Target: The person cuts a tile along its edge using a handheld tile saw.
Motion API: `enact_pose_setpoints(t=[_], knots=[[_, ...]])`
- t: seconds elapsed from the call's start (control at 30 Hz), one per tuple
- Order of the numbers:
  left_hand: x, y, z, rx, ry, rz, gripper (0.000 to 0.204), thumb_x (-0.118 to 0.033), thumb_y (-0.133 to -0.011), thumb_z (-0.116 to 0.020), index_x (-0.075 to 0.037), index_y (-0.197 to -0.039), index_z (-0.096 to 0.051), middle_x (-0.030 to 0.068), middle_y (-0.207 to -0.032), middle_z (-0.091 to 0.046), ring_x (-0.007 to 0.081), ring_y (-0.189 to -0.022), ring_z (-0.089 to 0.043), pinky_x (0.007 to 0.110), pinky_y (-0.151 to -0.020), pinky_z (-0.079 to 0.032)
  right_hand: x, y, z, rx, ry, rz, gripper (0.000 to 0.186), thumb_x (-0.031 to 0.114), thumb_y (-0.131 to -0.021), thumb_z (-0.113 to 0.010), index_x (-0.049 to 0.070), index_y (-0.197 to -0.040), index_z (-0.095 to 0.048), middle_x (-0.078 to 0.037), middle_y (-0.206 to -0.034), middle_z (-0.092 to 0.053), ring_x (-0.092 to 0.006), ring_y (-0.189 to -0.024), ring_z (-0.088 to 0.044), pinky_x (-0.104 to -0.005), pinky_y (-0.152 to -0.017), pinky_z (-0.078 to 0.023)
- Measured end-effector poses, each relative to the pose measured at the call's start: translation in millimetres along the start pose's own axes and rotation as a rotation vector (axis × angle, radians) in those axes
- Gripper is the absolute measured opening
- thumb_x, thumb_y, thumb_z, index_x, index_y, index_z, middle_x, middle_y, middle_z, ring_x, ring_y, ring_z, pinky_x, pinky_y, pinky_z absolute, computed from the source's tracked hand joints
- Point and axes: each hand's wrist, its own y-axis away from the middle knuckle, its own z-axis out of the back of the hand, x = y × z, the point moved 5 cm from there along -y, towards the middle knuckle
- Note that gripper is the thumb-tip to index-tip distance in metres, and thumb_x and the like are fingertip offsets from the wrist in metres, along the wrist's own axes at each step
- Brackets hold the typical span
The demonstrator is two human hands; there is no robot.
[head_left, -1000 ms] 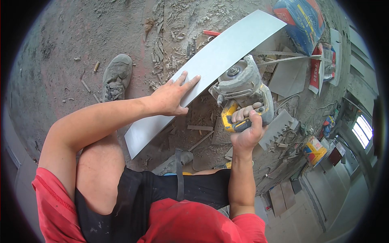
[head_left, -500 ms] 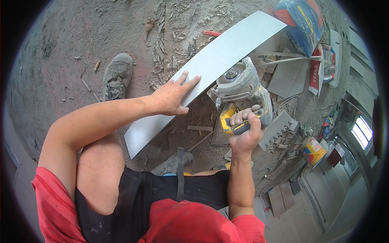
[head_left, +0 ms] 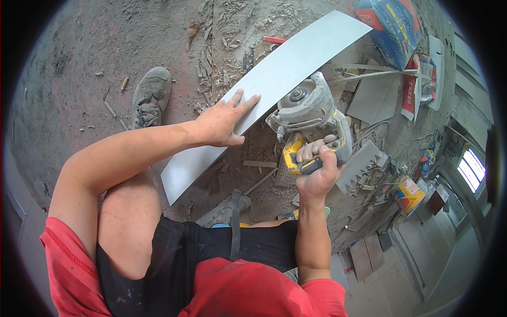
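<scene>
A long white tile strip [head_left: 290, 66] lies slantwise before me, from near my left knee up to the far right. Spread flat on it is my left hand [head_left: 224, 120], fingers apart, pressing its near part. My right hand [head_left: 319, 164] is wrapped round the yellow and black handle of a dusty angle grinder [head_left: 311, 113]. The grinder's disc [head_left: 297, 95] is right at the strip's right-hand edge; whether it touches or cuts there I cannot tell.
Dust and tile offcuts cover the floor around a shoe [head_left: 151, 98]. Far right stands a blue and red bag [head_left: 391, 31], with a torn red package [head_left: 414, 87] and a grey tile piece [head_left: 374, 98] nearer. A yellow bucket [head_left: 409, 195] is at right.
The grinder in my right hand has shifted slightly left and up along the strip's edge. My left hand stays on the strip.
</scene>
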Motion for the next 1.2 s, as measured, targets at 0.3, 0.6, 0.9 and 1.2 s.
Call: enact_pose_setpoints(t=[0.3, 0.6, 0.9, 1.2], knots=[[0, 1, 1, 0.008, 0.002, 0.003, 0.11, -0.026, -0.075, -0.076, -0.016, -0.162, -0.01, 0.0392, -0.155, -0.024, 0.0502, -0.124, -0.054, 0.049, -0.108, -0.045, -2, 5, -1, 0.003, 0.011, -0.005, 0.027, 0.008, -0.087, -0.053, 0.004, -0.114, -0.053, -0.006, -0.077, -0.053, -0.0175, -0.062, -0.051, -0.036, -0.058, -0.047], [1, 0, -2, -0.001, 0.009, -0.005, 0.11, -0.026, -0.075, -0.076, -0.016, -0.162, -0.011, 0.0396, -0.155, -0.025, 0.0502, -0.126, -0.052, 0.049, -0.109, -0.045, -4, 7, 1, 0.0, -0.011, -0.021, 0.028, 0.006, -0.085, -0.053, 0.002, -0.113, -0.051, -0.008, -0.078, -0.053, -0.0178, -0.062, -0.052, -0.0381, -0.057, -0.048], [6, -2, -6, -0.041, 0.004, -0.04, 0.111, -0.029, -0.075, -0.075, -0.02, -0.163, -0.009, 0.0404, -0.154, -0.024, 0.0556, -0.116, -0.057, 0.05, -0.106, -0.048, -6, 12, 1, 0.0, -0.009, -0.026, 0.029, 0.005, -0.085, -0.053, 0.001, -0.114, -0.051, -0.008, -0.077, -0.053, -0.018, -0.061, -0.052, -0.0381, -0.057, -0.049], [4, -3, -6, -0.04, -0.002, -0.04, 0.11, -0.03, -0.075, -0.075, -0.02, -0.163, -0.009, 0.0406, -0.154, -0.025, 0.056, -0.118, -0.057, 0.05, -0.107, -0.047, -7, 14, 2, -0.001, -0.005, -0.03, 0.028, 0.005, -0.085, -0.052, 0.001, -0.113, -0.052, -0.008, -0.077, -0.053, -0.0178, -0.061, -0.051, -0.0379, -0.057, -0.049]])
